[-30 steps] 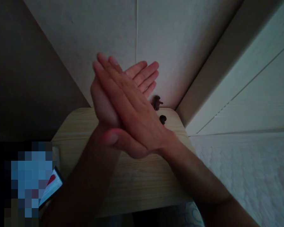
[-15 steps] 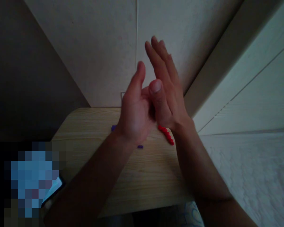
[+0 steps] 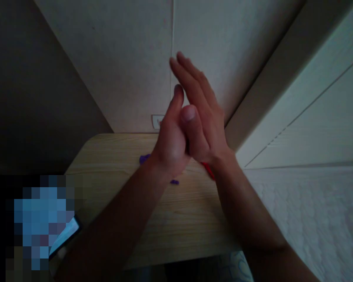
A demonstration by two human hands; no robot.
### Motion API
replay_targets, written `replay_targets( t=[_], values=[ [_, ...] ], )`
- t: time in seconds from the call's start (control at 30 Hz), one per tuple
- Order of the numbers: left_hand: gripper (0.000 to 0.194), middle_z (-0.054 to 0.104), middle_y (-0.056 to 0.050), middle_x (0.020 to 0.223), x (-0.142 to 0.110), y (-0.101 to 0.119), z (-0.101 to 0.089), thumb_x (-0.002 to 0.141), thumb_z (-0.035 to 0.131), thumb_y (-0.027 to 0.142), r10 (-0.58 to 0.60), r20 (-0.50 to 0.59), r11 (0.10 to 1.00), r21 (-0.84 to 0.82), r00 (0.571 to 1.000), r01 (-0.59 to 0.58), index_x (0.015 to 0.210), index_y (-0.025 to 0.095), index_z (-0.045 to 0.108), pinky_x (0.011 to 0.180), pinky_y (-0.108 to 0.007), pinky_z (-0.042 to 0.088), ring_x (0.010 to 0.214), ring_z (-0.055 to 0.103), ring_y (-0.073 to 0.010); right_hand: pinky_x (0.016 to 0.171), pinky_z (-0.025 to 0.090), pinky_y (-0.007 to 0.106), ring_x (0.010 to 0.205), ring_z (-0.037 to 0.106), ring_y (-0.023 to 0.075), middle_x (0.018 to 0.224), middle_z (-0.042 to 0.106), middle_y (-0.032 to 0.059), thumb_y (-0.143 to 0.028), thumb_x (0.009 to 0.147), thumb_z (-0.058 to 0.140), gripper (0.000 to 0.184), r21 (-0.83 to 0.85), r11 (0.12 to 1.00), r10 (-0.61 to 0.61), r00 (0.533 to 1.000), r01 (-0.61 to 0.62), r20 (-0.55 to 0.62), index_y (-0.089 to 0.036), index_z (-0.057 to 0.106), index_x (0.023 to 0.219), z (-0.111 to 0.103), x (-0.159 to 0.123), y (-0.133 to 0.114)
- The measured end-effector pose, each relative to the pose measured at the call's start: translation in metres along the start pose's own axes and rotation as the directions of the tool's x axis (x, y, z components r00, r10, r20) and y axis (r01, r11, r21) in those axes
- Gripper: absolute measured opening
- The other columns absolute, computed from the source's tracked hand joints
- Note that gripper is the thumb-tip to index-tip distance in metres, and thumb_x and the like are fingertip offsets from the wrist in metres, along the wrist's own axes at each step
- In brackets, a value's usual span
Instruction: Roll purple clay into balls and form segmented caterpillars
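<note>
Two hands are pressing together above a small wooden table (image 3: 106, 164).

The left hand (image 3: 172, 143) is curving with its thumb up, and the right hand (image 3: 205, 117) is leaning on it with straight fingers. The palms are hiding the space between them, so I can't tell if they're gripping anything. On the table, a red piece (image 3: 207, 170) is peeking out below the right hand. A purple lump (image 3: 144, 159) is showing left of the left hand, and a small purple bit (image 3: 174, 182) is lying nearby. The step in hand seems to be pressing or rubbing palm on palm. The next move is probably calling for gentle, even pushing, and for opening the hands before touching the pieces.
</note>
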State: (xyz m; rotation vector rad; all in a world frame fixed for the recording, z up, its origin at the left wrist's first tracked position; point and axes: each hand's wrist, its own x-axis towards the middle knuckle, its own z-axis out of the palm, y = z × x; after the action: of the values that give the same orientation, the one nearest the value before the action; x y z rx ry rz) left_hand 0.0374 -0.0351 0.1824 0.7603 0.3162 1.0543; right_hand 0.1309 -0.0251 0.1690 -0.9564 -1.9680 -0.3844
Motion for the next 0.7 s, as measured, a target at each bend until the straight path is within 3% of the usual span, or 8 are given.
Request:
replay_targets(
  t=[0.1, 0.17, 0.27, 0.4, 0.57, 0.7],
  values=[
    [0.062, 0.068, -0.007, 0.140, 0.005, 0.008, -0.009, 0.105, 0.030, 0.064, -0.027, 0.107, 0.999, -0.035, 0.994, 0.031, 0.141, 0.025, 0.060, 0.122, -0.055, 0.046, 0.157, 0.040, -0.0348, 0.134, 0.024, 0.044, 0.159, 0.035, 0.0262, 0.164, 0.047, 0.0221, -0.051, 0.107, 0.009, 0.077, -0.058, 0.995, 0.078, 0.997, -0.077, 0.013, -0.002, 0.045, 0.155, 0.009, -0.005, 0.030],
    [0.070, 0.066, -0.010, 0.141, 0.009, 0.018, -0.019, 0.102, 0.024, 0.070, -0.029, 0.061, 0.999, -0.028, 0.998, 0.031, 0.139, 0.022, 0.059, 0.121, -0.057, 0.046, 0.158, 0.037, -0.0361, 0.133, 0.027, 0.048, 0.158, 0.036, 0.0296, 0.165, 0.045, 0.0230, -0.056, 0.109, 0.012, 0.077, -0.094, 0.993, 0.080, 0.995, -0.074, 0.067, -0.004, 0.044, 0.156, 0.019, -0.008, 0.039],
    [0.066, 0.064, -0.009, 0.136, 0.015, 0.029, -0.036, 0.103, 0.016, 0.068, 0.056, 0.009, 0.998, 0.000, 0.998, -0.056, 0.132, 0.024, 0.056, 0.119, -0.055, 0.048, 0.155, 0.042, -0.0342, 0.130, 0.029, 0.055, 0.157, 0.036, 0.0323, 0.164, 0.045, 0.0215, -0.057, 0.110, 0.013, 0.073, -0.068, 0.997, 0.034, 0.990, -0.025, 0.138, -0.008, 0.042, 0.156, 0.031, -0.012, 0.037],
    [0.071, 0.062, -0.014, 0.129, 0.021, 0.036, -0.050, 0.099, 0.014, 0.077, 0.056, 0.037, 0.998, 0.028, 0.998, -0.057, 0.117, 0.020, 0.053, 0.116, -0.052, 0.052, 0.147, 0.051, -0.0359, 0.129, 0.029, 0.058, 0.156, 0.038, 0.0325, 0.161, 0.047, 0.0161, -0.053, 0.111, 0.016, 0.062, 0.011, 1.000, -0.028, 0.984, 0.026, 0.175, -0.017, 0.043, 0.154, 0.039, -0.014, 0.030],
    [0.073, 0.061, -0.015, 0.122, 0.024, 0.043, -0.058, 0.100, 0.007, 0.074, 0.109, -0.137, 0.994, 0.019, 0.985, -0.107, 0.117, 0.019, 0.052, 0.112, -0.050, 0.054, 0.144, 0.053, -0.0349, 0.124, 0.038, 0.056, 0.147, 0.047, 0.0303, 0.151, 0.055, 0.0158, -0.046, 0.112, 0.023, 0.049, 0.072, 0.997, -0.008, 0.988, -0.003, 0.152, -0.019, 0.054, 0.139, 0.041, -0.014, 0.024],
    [0.062, 0.061, -0.015, 0.121, 0.028, 0.043, -0.066, 0.103, 0.020, 0.069, 0.131, -0.216, 0.991, 0.030, 0.968, -0.128, 0.113, 0.018, 0.053, 0.105, -0.047, 0.058, 0.139, 0.057, -0.0350, 0.107, 0.051, 0.048, 0.121, 0.060, 0.0272, 0.124, 0.067, 0.0150, -0.044, 0.112, 0.033, 0.040, 0.096, 0.992, 0.066, 0.992, -0.077, 0.109, -0.018, 0.063, 0.117, 0.041, -0.013, 0.022]
  ],
)
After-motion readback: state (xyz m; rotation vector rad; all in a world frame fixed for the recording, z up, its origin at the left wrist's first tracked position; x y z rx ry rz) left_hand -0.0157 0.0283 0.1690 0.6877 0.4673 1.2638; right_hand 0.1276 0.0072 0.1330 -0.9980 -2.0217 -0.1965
